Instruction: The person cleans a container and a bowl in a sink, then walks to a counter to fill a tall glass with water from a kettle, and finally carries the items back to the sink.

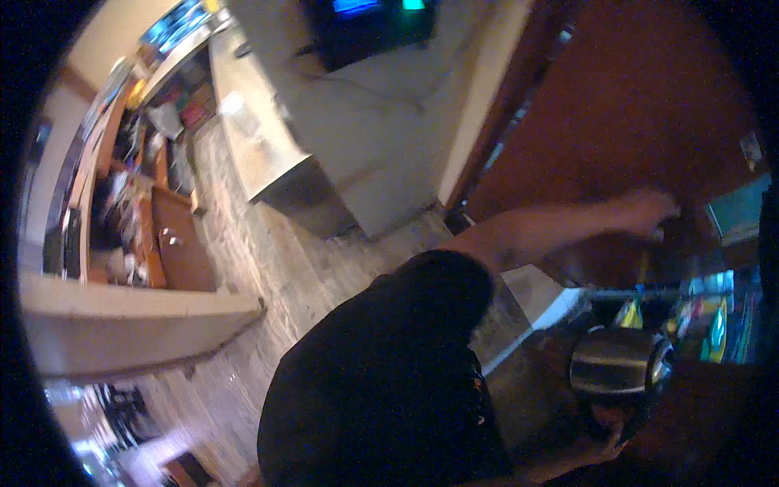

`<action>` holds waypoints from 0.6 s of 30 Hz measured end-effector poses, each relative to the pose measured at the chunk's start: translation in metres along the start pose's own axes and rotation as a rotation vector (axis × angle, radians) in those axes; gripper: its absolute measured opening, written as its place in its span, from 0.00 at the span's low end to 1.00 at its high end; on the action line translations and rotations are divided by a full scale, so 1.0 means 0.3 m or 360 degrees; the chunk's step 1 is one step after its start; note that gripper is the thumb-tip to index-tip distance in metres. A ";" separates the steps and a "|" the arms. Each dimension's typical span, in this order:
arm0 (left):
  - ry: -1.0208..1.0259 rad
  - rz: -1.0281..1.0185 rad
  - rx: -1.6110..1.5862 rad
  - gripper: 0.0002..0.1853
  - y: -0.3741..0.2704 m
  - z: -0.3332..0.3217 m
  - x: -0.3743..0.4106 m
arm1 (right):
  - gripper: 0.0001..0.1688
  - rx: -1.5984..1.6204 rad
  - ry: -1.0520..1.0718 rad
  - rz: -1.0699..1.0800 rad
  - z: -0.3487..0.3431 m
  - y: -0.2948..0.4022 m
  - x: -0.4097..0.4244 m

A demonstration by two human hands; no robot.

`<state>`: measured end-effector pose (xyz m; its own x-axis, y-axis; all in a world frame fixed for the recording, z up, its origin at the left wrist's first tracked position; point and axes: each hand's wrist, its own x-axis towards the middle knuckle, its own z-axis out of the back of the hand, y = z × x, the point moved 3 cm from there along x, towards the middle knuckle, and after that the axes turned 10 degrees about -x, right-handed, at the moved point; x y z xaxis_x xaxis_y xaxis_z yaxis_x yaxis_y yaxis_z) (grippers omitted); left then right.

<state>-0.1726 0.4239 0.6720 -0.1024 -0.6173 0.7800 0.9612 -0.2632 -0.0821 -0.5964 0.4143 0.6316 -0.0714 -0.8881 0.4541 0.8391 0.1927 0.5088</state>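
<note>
My right hand [608, 420] grips the dark handle of a shiny metal kettle [611, 368], which is tilted in this view. My left arm reaches out over a reddish-brown door or panel [614, 115]. At its end, my left hand [651, 210] is blurred, with a small bright spot by its fingers. Whether it holds or touches anything there is unclear. Beyond the kettle, several colourful items [633, 313] show in a dim opening, too blurred to name.
Wood-look flooring [243, 243] runs beside me. A pale low partition [140, 329] and a light-topped counter or ledge [261, 146] jut over it. Cluttered wooden shelving [152, 243] stands at the far left. A dark screen [371, 30] with lit patches is at the top.
</note>
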 end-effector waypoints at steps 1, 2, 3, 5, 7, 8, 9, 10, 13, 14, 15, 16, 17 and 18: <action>-0.0022 0.0002 -0.0170 0.21 -0.050 0.119 -0.101 | 0.26 0.0022 0.0021 0.0034 -0.026 0.000 0.001; -0.0083 0.0047 -0.0312 0.21 -0.079 0.257 -0.210 | 0.25 0.0037 0.0028 0.0060 -0.038 0.007 0.004; -0.0190 0.0138 -0.0394 0.20 -0.090 0.389 -0.342 | 0.25 0.0036 0.0026 0.0088 -0.042 0.009 0.012; -0.0593 0.0434 -0.0096 0.24 -0.115 0.662 -0.642 | 0.24 0.0011 0.0020 0.0140 -0.026 0.007 0.042; -0.1084 0.1058 0.0834 0.33 -0.068 0.986 -1.031 | 0.23 -0.0032 -0.0008 0.0171 -0.009 0.010 0.040; -0.1608 0.1425 0.0613 0.36 -0.037 1.143 -1.160 | 0.22 -0.0064 -0.0034 0.0196 0.006 0.017 0.041; -0.1451 0.1489 0.1160 0.39 0.003 1.307 -1.289 | 0.22 -0.0100 -0.0061 0.0229 0.024 0.022 0.040; -0.1531 0.1566 0.1376 0.41 0.060 1.428 -1.443 | 0.21 -0.0133 -0.0083 0.0277 0.039 0.023 0.041; -0.1752 0.1927 0.1237 0.55 0.267 1.628 -1.744 | 0.20 -0.0384 -0.0203 0.0563 0.105 0.044 0.042; -0.1829 0.2030 0.1090 0.58 0.339 1.662 -1.802 | 0.18 -0.0399 -0.0243 0.0588 0.128 0.038 0.033; -0.1865 0.1988 0.0696 0.64 0.412 1.647 -1.795 | 0.16 -0.0370 -0.0314 0.0670 0.157 0.052 0.017; -0.1769 0.1748 0.0478 0.64 0.486 1.697 -1.892 | 0.15 -0.0261 -0.0350 0.0770 0.148 0.074 -0.006; -0.1681 0.1804 0.0406 0.61 0.544 1.695 -1.925 | 0.14 -0.0177 -0.0386 0.0774 0.163 0.104 -0.062; -0.1576 0.1964 0.0494 0.58 0.573 1.656 -1.946 | 0.15 0.0580 0.0096 0.0145 0.159 0.108 -0.068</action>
<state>0.1795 1.1075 0.5107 0.8135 0.4014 0.4208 0.3525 0.2352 -0.9058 -0.5934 0.4585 0.6738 0.0357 -0.8813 0.4712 0.5930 0.3981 0.6999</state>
